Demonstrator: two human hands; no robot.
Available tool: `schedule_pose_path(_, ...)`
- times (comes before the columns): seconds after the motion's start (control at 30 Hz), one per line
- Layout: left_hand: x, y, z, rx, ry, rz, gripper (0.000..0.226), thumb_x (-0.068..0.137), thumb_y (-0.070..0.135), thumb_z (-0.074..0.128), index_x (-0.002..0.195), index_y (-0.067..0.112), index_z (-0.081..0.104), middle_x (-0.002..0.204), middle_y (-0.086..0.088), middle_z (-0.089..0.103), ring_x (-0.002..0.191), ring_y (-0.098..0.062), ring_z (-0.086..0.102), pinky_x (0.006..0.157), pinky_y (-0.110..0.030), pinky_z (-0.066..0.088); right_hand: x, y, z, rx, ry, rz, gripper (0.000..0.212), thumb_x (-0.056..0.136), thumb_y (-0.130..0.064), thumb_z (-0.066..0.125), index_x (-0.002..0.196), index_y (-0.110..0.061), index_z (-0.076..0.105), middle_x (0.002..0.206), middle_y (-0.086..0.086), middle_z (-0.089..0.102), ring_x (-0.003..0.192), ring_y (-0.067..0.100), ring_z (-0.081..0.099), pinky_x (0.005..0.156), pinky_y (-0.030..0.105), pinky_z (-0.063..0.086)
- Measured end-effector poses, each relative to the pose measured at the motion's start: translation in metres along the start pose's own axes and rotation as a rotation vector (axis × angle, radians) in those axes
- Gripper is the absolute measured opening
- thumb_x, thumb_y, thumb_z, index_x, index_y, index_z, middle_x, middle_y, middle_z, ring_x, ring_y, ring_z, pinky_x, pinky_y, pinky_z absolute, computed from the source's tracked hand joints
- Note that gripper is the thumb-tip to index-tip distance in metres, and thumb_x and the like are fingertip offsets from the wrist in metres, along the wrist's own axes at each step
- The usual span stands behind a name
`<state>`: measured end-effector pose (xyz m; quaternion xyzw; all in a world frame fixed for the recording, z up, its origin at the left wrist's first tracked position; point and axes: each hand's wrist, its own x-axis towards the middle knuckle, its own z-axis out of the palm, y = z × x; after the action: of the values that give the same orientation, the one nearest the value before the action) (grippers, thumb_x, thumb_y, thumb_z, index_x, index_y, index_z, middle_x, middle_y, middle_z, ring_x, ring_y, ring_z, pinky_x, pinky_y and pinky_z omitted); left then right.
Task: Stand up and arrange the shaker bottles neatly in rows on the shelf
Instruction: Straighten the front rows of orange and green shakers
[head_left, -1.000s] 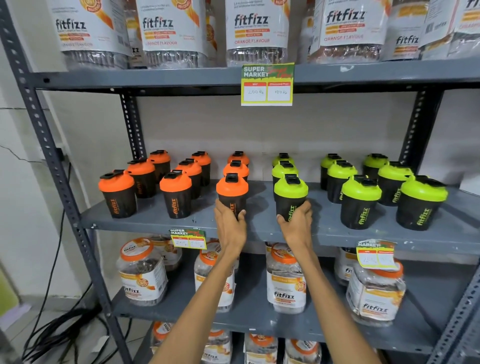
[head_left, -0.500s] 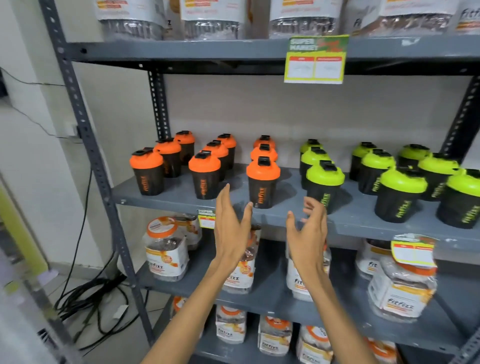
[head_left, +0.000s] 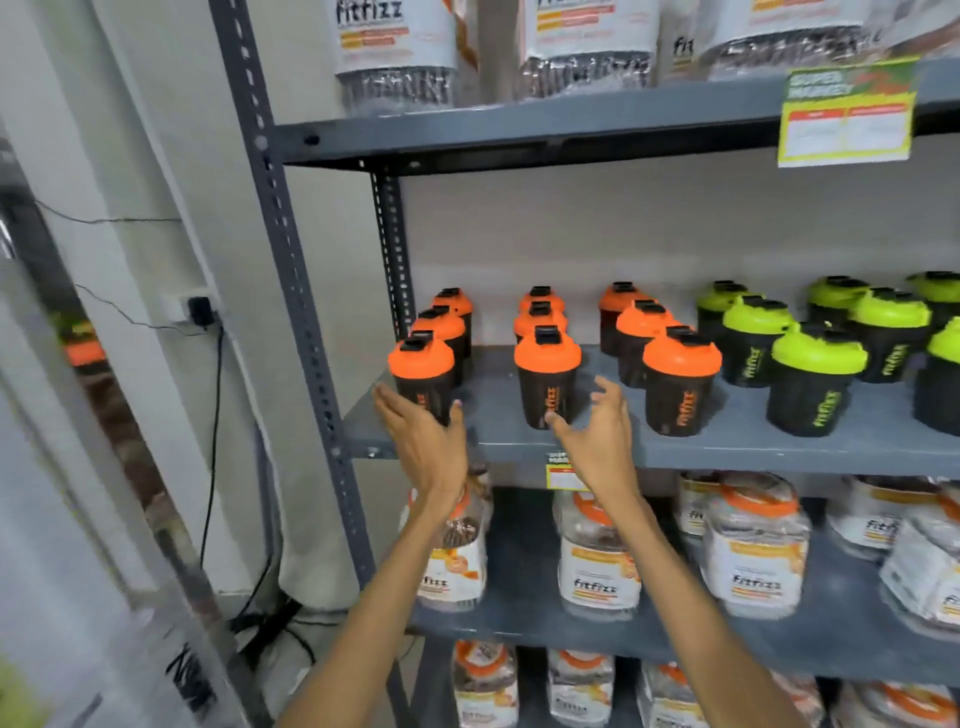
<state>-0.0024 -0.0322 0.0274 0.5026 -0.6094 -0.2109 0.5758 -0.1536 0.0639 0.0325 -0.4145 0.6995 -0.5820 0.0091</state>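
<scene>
With nearly every shaker (head_left: 681, 379) standing upright in rows on the shelf (head_left: 727, 447), both hands are reaching empty, left hand (head_left: 428, 441) and right hand (head_left: 597, 436) spread open, apparently nudging front bottles straight.

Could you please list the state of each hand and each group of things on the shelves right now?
Left hand: open, empty, at the front-left orange shaker.
Right hand: open, empty, fingers spread by the middle front orange shaker.
Orange-lidded shakers: upright, lids closed, three rows.
Green-lidded shakers: upright, lids closed, in rows.
Jars: upright, sealed, on the lower shelves.
</scene>
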Motion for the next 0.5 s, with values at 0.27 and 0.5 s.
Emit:
schedule_pose_path(0.27,0.025,-0.016,0.005,-0.103,-0.099,-0.037,0.096,0.080,0.015,0.077,0.151,-0.001,0.014,0.155,-0.024,0.030,0.144,-0.039,0.029,0.116,-0.046,0.029,0.020,-0.020,0.033,-0.109,0.005,0.141,0.089,0.066,-0.019,0.086,0.136,0.003,0.034,0.137,0.023,0.045,0.132,0.037,0.043,0.105,0.041,0.039)
schedule_pose_path(0.5,0.029,-0.031,0.012,-0.114,-0.121,-0.043,0.082,0.081,0.016,0.075,0.146,0.004,0.027,0.146,-0.020,0.043,0.135,-0.038,0.043,0.110,-0.054,0.040,0.012,-0.029,0.035,-0.135,0.012,0.150,0.067,0.074,-0.011,0.078,0.127,0.002,0.040,0.128,0.022,0.053,0.123,0.038,0.051,0.094,0.039,0.045)
